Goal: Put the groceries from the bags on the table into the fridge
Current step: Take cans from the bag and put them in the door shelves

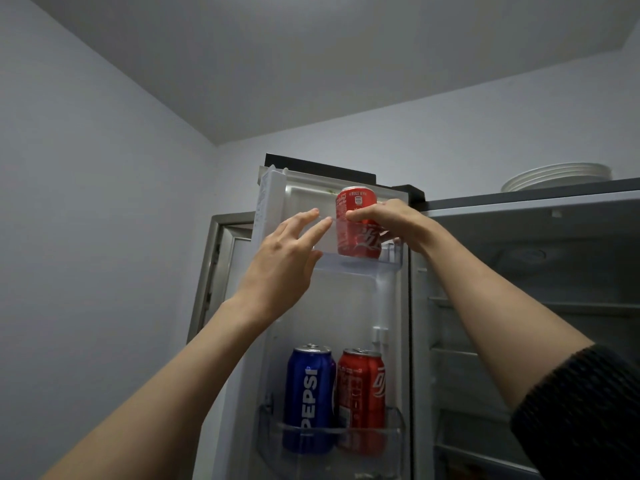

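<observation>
From the head camera, your right hand (388,220) curls round the red cola can (358,223) standing in the top door shelf (325,256); your left hand (287,247) hovers spread beside it. Let go crookedly and the can could tip over the shallow rail.

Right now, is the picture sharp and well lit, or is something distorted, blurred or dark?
Head view: dim, soft light with a bluish cast; wide-angle bending of the fridge door edges; the can in the right hand is readable; the left hand slightly soft; the fridge interior is dark.
</observation>
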Available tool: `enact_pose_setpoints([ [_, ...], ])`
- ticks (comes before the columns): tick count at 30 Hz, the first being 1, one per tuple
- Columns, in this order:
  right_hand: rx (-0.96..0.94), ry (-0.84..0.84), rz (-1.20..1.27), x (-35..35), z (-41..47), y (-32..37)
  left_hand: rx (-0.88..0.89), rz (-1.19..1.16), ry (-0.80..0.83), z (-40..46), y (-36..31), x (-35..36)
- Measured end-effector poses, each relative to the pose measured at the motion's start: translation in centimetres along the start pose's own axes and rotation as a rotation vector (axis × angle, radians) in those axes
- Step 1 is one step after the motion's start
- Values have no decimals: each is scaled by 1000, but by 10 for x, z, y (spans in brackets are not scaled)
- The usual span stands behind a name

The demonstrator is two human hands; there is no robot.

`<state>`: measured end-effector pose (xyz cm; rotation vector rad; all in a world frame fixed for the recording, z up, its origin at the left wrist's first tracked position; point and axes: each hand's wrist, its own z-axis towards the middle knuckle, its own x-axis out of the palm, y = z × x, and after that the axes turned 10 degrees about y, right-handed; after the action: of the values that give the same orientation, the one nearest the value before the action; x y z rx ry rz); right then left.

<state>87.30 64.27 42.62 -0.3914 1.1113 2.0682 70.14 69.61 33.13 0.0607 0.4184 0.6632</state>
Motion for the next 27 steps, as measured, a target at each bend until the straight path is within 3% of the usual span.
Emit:
enact_pose_setpoints([
  [6,-75,-50,-101,3,5,1,-9,2,11,1,-4,-2],
  [11,-9,152,-265,-5,7,9,-7,-10,14,2,-3,-4],
  [17,67,185,-412,-5,7,14,-20,-26,20,2,0,-2],
  [22,-161,115,-186,-4,-4,6,-38,-36,19,1,3,-1],
  [27,-336,-125,-448,10,-14,-7,-58,1,120,-3,-3,-4],
])
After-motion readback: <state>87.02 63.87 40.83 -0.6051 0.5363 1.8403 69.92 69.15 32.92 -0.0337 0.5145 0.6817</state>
